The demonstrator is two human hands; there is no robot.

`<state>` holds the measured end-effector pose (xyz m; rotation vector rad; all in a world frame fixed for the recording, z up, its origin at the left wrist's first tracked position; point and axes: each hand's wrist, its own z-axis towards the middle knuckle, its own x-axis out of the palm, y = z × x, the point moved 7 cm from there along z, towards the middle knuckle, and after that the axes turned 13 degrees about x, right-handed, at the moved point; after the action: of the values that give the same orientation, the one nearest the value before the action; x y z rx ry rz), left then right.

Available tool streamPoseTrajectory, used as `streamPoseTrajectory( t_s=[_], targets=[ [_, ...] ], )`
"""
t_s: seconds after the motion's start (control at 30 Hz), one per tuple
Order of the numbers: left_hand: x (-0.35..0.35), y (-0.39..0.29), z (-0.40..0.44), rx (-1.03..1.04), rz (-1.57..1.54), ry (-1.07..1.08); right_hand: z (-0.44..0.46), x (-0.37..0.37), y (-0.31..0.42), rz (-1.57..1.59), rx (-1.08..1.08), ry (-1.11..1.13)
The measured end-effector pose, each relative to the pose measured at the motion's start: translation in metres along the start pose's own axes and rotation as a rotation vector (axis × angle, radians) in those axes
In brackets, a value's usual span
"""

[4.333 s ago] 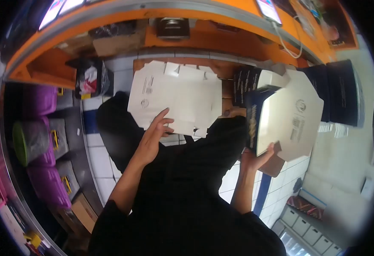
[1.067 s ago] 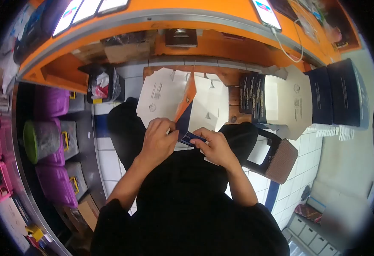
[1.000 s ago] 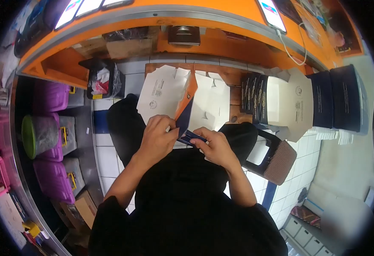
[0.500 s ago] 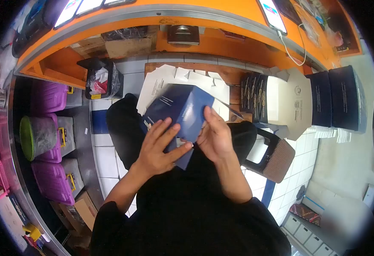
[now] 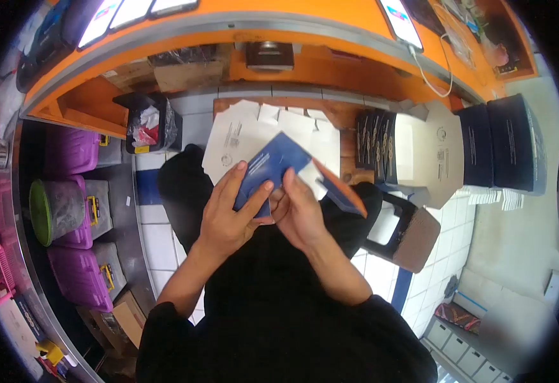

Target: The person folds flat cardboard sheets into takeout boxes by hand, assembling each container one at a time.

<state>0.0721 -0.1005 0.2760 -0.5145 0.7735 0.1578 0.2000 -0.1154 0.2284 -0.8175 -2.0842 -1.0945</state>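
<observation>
Fingers of the left hand (image 5: pixel 225 220) spread over the face of the blue carton (image 5: pixel 268 167), grasping it; the right hand (image 5: pixel 301 217) grips it from the other side, thumb laid on the face. The carton is held tilted above the lap, part folded, in front of the white carton sheets (image 5: pixel 225 137) on the wooden table (image 5: pixel 349 163).

Containers: the open carton (image 5: pixel 444 143) stands right of the sheets, white inside showing, with dark folded cartons (image 5: pixel 372 140) close beside it. To the left, the black bin (image 5: pixel 131 124) holds crumpled red and white material in a clear liner. Purple-lidded boxes (image 5: pixel 78 277) and a green-rimmed tub (image 5: pixel 69 201) stand farther left, contents not discernible.

Edges: a strip of wood shows between sheets and dark cartons; the metal-edged orange counter (image 5: pixel 305 9) runs across beyond. Tiled floor (image 5: pixel 161 246) opens beside the left knee.

Orientation: the blue face's long axis slants from near left to far right, one corner pointing away from the body. An orange-edged flap points right and back toward the right knee.
</observation>
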Motion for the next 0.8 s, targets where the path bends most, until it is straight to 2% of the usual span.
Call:
streamPoseTrajectory(
  t_s=[0.03,0.07,0.1,0.17,0.3,0.37,0.47,0.5,0.53,0.6,0.7,0.73,0.8],
  targets=[
    [0.000,0.005,0.003,-0.083,0.017,-0.015,0.003,-0.008,-0.013,0.098,0.020,0.098],
    [-0.001,0.004,0.007,-0.063,0.044,-0.035,0.007,-0.010,-0.021,0.191,0.040,0.204],
    [-0.001,0.007,0.007,-0.104,0.027,-0.058,0.008,-0.006,-0.021,0.172,0.027,0.239],
    [0.003,0.011,0.004,-0.170,0.037,-0.086,0.009,-0.012,-0.028,-0.019,0.003,0.073],
    [0.007,0.012,0.012,-0.192,-0.010,0.002,0.009,-0.027,-0.042,-0.013,0.029,0.048],
    [0.005,0.004,0.016,-0.155,-0.022,0.066,-0.001,-0.042,-0.029,-0.243,-0.013,-0.326],
    [0.002,-0.002,0.018,-0.076,-0.066,0.171,-0.017,-0.019,0.001,-0.334,-0.055,-0.309],
    [0.002,0.002,0.013,-0.137,-0.351,0.092,-0.017,-0.018,0.008,-0.311,-0.130,-0.160],
    [0.003,0.007,0.009,-0.198,-0.636,0.011,-0.021,-0.017,0.016,-0.308,-0.136,-0.124],
    [-0.001,0.010,0.018,-0.141,-0.652,0.082,-0.030,-0.010,0.020,-0.187,0.015,0.020],
    [-0.007,0.000,0.037,-0.054,-0.599,0.160,-0.040,-0.007,0.015,-0.042,0.119,0.016],
    [0.004,0.000,0.031,-0.091,-0.607,0.236,-0.043,-0.007,0.022,-0.042,0.114,0.020],
    [0.025,0.002,0.012,-0.133,-0.609,0.310,-0.051,-0.004,0.052,0.188,-0.061,0.126]
  ],
)
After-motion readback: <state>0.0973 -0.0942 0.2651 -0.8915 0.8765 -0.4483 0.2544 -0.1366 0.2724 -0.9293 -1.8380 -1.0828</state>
